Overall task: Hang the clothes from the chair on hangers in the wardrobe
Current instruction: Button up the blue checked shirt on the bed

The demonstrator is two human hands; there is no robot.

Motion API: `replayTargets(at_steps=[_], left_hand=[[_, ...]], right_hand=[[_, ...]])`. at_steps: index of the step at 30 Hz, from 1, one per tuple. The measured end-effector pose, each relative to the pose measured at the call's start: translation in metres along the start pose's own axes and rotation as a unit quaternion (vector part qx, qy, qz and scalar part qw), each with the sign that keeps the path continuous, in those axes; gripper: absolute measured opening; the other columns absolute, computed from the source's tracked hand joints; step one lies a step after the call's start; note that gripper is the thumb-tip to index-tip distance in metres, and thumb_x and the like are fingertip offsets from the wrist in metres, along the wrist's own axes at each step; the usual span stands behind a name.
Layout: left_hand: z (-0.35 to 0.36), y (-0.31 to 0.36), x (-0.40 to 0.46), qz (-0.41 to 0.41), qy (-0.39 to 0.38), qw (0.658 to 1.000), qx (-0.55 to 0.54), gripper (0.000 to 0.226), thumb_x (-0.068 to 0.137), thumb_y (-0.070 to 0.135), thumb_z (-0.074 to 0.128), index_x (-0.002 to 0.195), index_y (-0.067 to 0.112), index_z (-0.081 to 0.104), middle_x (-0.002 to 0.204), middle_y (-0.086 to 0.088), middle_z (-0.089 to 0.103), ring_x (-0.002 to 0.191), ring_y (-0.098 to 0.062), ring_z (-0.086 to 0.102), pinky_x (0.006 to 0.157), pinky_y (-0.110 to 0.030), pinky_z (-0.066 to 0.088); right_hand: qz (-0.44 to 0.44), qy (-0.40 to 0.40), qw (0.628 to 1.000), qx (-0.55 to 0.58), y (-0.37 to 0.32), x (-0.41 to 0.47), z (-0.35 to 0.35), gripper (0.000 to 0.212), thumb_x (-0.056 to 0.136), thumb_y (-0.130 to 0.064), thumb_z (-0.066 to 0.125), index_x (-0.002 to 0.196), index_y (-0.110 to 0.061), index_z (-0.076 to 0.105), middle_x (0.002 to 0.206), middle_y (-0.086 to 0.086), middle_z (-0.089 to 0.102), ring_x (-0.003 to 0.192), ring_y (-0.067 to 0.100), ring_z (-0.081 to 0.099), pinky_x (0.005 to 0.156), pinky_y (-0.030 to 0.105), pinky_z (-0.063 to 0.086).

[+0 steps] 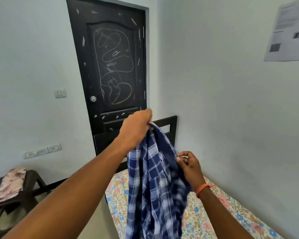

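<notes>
The person holds a blue-and-white checked cotton shirt (154,183) up in front of the body, over the near end of a bed with a floral-print sheet (205,218). The left hand (136,128) is raised and clenched round the top edge of the garment, so the cloth hangs straight down from that grip: its long axis is vertical, with the bulk of the fabric below and slightly to the right of the fist. The right hand (190,165) sits lower and nearer the body, pinching a side edge of the shirt between thumb and fingertips. The shirt hangs bunched, not spread. Judging by this, the next move depends on the right hand finding the collar or shoulder line. No hanger or wardrobe is in view. A dark plastic chair (16,195) at lower left carries a folded floral cloth (11,184).
</notes>
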State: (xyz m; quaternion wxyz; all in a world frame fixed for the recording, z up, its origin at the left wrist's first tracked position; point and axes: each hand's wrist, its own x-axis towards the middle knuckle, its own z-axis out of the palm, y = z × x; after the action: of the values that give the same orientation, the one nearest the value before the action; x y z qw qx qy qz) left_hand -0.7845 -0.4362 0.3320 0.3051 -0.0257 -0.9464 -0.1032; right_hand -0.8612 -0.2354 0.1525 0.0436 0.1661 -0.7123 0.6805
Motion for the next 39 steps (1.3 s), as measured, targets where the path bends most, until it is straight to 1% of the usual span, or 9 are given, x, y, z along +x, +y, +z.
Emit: replayTargets(at_steps=[3,8,11,13,16,22,26,31,39], left_hand=[[0.004,-0.014,-0.006,-0.058,-0.008,0.998,0.005,0.016,0.091,0.025,0.065,0.089,0.017,0.051,0.088,-0.001,0.060,0.078,-0.025,0.059,0.073,-0.042,0.052],[0.012,-0.019,-0.017,-0.146,0.000,0.988,-0.040,0.022,0.089,0.037,0.069,0.089,0.016,0.069,0.084,-0.004,0.066,0.075,-0.022,0.064,0.078,-0.043,0.058],[0.013,-0.011,-0.015,-0.156,0.003,0.985,-0.079,0.021,0.088,0.035,0.072,0.089,0.014,0.075,0.081,-0.003,0.068,0.070,-0.016,0.064,0.074,-0.037,0.059],[0.012,-0.004,-0.013,-0.156,-0.001,0.985,-0.078,0.021,0.085,0.035,0.075,0.087,0.014,0.074,0.079,-0.002,0.067,0.068,-0.015,0.063,0.070,-0.034,0.058],[0.011,0.002,-0.012,-0.150,-0.014,0.987,-0.059,0.022,0.084,0.034,0.076,0.086,0.014,0.072,0.079,-0.002,0.066,0.066,-0.014,0.061,0.064,-0.029,0.054],[0.011,0.013,-0.012,-0.122,-0.008,0.991,-0.049,0.020,0.087,0.033,0.074,0.089,0.013,0.071,0.083,-0.004,0.067,0.071,-0.016,0.062,0.073,-0.033,0.057],[0.010,0.026,-0.011,-0.092,-0.020,0.995,-0.044,0.020,0.087,0.035,0.073,0.088,0.015,0.072,0.084,-0.003,0.067,0.073,-0.018,0.063,0.074,-0.037,0.057],[0.003,0.038,-0.006,-0.045,-0.049,0.997,0.043,0.021,0.087,0.035,0.073,0.089,0.014,0.070,0.087,-0.006,0.067,0.078,-0.025,0.066,0.079,-0.042,0.057],[0.006,0.024,-0.016,-0.060,-0.062,0.994,0.065,0.024,0.087,0.037,0.072,0.086,0.013,0.067,0.085,-0.006,0.065,0.076,-0.026,0.064,0.077,-0.044,0.057]], right_hand=[[-0.121,0.040,0.982,-0.141,-0.014,0.002,-0.012,0.011,0.095,-0.015,0.062,0.085,-0.016,0.065,0.082,-0.001,0.068,0.076,0.017,0.063,0.067,0.009,0.043],[-0.350,0.080,0.837,-0.413,-0.025,0.006,-0.045,0.054,0.084,-0.065,0.056,0.064,-0.016,0.063,0.063,-0.002,0.053,0.050,0.018,0.049,0.047,0.024,0.033],[-0.408,0.027,0.760,-0.505,-0.026,0.002,-0.055,0.064,0.079,-0.072,0.053,0.093,-0.013,0.071,0.073,0.002,0.059,0.045,0.022,0.053,0.040,0.024,0.038],[-0.372,0.031,0.784,-0.496,-0.025,-0.004,-0.058,0.068,0.080,-0.063,0.062,0.121,-0.009,0.060,0.083,0.006,0.064,0.048,0.023,0.058,0.040,0.030,0.049],[-0.344,0.049,0.823,-0.450,-0.025,-0.011,-0.066,0.051,0.081,-0.048,0.069,0.111,-0.016,0.043,0.082,0.010,0.060,0.045,0.026,0.055,0.040,0.033,0.051],[-0.374,0.058,0.732,-0.566,-0.019,-0.008,-0.080,0.024,0.097,-0.036,0.059,0.093,-0.014,0.064,0.092,0.004,0.061,0.053,0.026,0.058,0.049,0.032,0.053],[-0.322,0.112,0.764,-0.548,-0.018,-0.006,-0.080,0.016,0.088,-0.029,0.072,0.086,-0.013,0.070,0.089,0.007,0.063,0.064,0.030,0.059,0.058,0.035,0.049],[-0.162,0.043,0.931,-0.324,-0.032,-0.004,-0.085,0.020,0.067,-0.020,0.090,0.065,-0.010,0.072,0.075,0.001,0.065,0.071,0.022,0.061,0.067,0.038,0.052],[-0.205,0.014,0.904,-0.374,-0.048,-0.010,-0.089,0.014,0.086,-0.021,0.075,0.080,-0.010,0.071,0.077,0.003,0.069,0.071,0.021,0.063,0.066,0.031,0.048]])
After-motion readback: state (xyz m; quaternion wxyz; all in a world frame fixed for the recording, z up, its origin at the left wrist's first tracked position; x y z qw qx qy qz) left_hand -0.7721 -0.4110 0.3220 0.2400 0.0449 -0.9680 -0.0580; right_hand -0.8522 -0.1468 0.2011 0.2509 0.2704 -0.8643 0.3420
